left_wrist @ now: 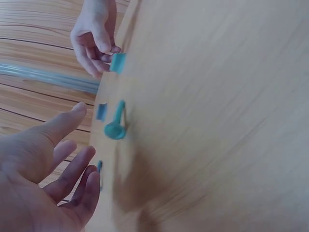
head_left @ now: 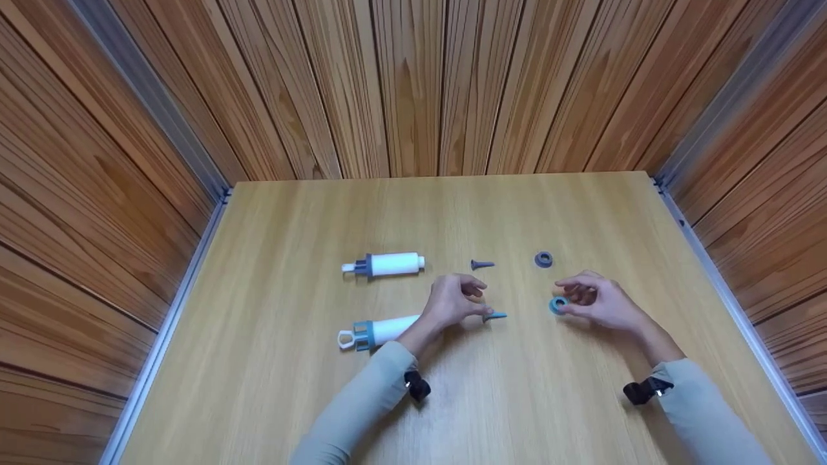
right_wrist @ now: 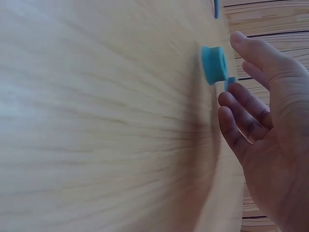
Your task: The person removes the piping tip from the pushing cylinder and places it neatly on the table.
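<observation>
My left hand hovers with loosely bent fingers beside a small teal pin with a round flat head. In the left wrist view a gap shows between these fingers and the teal pin, which lies on the table. My right hand is beside a teal grooved ring, thumb and fingers apart. The right wrist view shows that teal ring standing just off the thumb tip, not gripped. Left of my left hand lies a white cylinder with a teal end piece and a pull handle, partly hidden by the forearm.
Farther back lie a white cylinder with a dark blue end piece, a dark blue pin and a dark blue ring. The wooden table is bounded by plank walls and metal rails.
</observation>
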{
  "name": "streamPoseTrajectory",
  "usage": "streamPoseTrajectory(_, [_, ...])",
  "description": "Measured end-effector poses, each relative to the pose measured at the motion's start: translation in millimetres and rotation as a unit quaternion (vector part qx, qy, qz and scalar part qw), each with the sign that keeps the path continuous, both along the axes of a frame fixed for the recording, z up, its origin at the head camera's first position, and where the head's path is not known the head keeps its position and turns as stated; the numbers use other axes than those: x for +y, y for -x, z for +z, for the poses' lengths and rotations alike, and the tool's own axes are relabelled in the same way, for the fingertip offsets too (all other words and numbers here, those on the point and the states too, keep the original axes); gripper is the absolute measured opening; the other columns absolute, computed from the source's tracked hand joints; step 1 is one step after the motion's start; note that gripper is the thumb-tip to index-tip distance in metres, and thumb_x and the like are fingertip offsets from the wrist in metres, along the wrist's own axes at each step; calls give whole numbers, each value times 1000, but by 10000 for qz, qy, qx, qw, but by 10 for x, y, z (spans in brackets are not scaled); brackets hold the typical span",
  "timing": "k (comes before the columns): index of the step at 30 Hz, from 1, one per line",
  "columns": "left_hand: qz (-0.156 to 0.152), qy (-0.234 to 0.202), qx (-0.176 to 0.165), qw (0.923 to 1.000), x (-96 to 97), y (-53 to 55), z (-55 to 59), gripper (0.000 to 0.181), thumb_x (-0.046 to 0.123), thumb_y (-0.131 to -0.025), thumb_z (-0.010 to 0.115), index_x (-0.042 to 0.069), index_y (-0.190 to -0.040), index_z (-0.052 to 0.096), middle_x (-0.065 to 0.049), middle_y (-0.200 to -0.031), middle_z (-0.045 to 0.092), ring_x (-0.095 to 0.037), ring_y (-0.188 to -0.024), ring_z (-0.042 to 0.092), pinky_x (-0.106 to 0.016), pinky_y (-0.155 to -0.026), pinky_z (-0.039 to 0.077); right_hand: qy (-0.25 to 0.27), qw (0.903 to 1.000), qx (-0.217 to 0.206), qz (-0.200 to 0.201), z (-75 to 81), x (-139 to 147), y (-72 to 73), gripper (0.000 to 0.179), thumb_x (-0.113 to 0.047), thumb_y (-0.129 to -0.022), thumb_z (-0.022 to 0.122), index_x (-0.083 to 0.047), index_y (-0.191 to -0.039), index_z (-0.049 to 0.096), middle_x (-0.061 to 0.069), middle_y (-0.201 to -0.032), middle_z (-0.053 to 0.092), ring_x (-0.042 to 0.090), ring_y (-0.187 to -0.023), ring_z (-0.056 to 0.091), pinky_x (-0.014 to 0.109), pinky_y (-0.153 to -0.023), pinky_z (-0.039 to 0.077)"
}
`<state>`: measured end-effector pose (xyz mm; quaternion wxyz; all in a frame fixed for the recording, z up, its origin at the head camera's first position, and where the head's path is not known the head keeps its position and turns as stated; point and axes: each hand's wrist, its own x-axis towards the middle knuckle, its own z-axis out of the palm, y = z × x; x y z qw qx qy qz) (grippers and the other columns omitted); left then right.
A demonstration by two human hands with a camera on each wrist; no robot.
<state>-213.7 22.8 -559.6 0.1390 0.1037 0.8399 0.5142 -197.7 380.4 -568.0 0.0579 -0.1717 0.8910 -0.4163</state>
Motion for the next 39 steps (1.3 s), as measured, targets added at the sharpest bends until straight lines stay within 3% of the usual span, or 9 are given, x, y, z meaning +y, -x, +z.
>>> streamPoseTrajectory(6, [113, -1, -109, 9999, -118, 66, 143, 45, 16, -89, 98, 10, -131, 83, -5, -124, 84, -27, -121, 77, -37, -101, 64, -46, 9998, 205, -40, 117, 25, 71, 44, -10, -99, 87, -2, -140, 75, 18, -123, 74, 11, -106, 69, 17, -91, 57])
streamPoseTrajectory(10, [94, -45, 9, 9999, -240, 109, 197, 45, 17, -90, 97, 10, -132, 82, -7, -126, 84, -32, -124, 77, -41, -103, 64, 122, 9993, 348, 21, 150, 33, 110, 43, -7, -98, 86, 0, -139, 75, 17, -124, 75, 11, -105, 71, 15, -90, 58])
streamPoseTrajectory(18, [213, -220, 221, 9993, -535, 132, 277, 45, 22, -93, 95, 6, -133, 81, -13, -129, 84, -39, -125, 77, -49, -106, 64, 329, 9982, 481, -151, 199, 41, 105, 42, -4, -98, 85, 5, -137, 74, -11, -123, 77, 7, -108, 72, 13, -92, 58])
streamPoseTrajectory(23, [342, -313, 363, 9983, -754, 115, 305, 40, 29, -97, 92, 12, -132, 82, -9, -131, 83, -30, -126, 76, -45, -109, 63, 395, 9980, 367, -336, 220, 25, 93, 39, -10, -103, 82, 3, -139, 74, -32, -125, 72, 0, -114, 71, 11, -95, 56])
streamPoseTrajectory(27, [255, -335, 370, 9984, -929, 105, 336, 38, 30, -100, 88, 17, -135, 81, -7, -135, 82, -29, -130, 74, -49, -115, 61, 412, 9975, 431, -391, 221, 32, 76, 38, -11, -105, 79, -1, -141, 74, -36, -127, 70, -4, -118, 69, 10, -97, 55])
streamPoseTrajectory(29, [105, -332, 323, 9989, -1019, 92, 344, 38, 29, -102, 86, 18, -138, 80, -8, -139, 80, -31, -134, 73, -51, -118, 58, 421, 9972, 479, -385, 216, 46, 64, 37, -10, -106, 77, -2, -142, 74, -34, -129, 71, -7, -120, 68, 9, -98, 54])
streamPoseTrajectory(31, [-72, -267, 240, 9993, -1111, 72, 347, 39, 28, -103, 85, 20, -141, 78, -7, -144, 79, -33, -139, 70, -54, -120, 56, 448, 9970, 519, -373, 213, 66, 56, 37, -9, -107, 76, -3, -143, 74, -22, -133, 76, -9, -123, 66, 9, -100, 53])
streamPoseTrajectory(36, [-548, 35, 109, 9984, -1353, 24, 388, 46, 28, -104, 83, 23, -149, 74, -3, -157, 72, -33, -152, 62, -61, -129, 48, 459, 9969, 559, -319, 219, 137, 38, 38, -7, -109, 72, -2, -146, 72, 18, -146, 76, -17, -129, 61, 6, -103, 50])
streamPoseTrajectory(39, [-851, 22, 61, 9963, -1498, 17, 423, 51, 24, -104, 82, 19, -154, 70, -6, -165, 66, -35, -160, 54, -67, -135, 39, 437, 9972, 555, -245, 230, 194, 27, 40, -7, -109, 70, -2, -149, 70, 13, -152, 74, -19, -132, 58, 7, -105, 50])
